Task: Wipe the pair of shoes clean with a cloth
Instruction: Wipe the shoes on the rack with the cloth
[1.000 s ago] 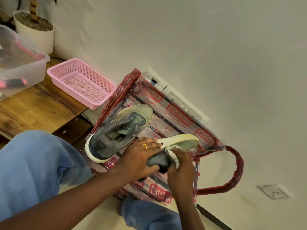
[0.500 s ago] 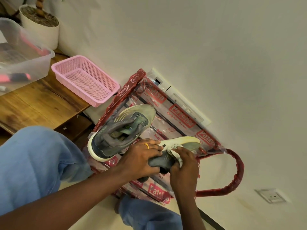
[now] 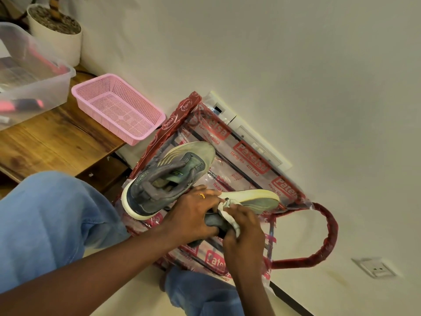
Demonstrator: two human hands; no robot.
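Head view: "Patelsa" plastic bag lies behind grey shoe.

Domestic room in a home. Indicators: a wooden counter carrying a pink mesh basket and a clear storage tub; a white planter at the counter's far end; a printed plastic carry bag against plain cream-painted surfaces; 1 socket plate.

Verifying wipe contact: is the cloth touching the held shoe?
Touching. Head view: the cloth, gripped by the right hand, lies pressed against the held shoe beside its pale sole, no gap visible; the left hand grips that shoe.
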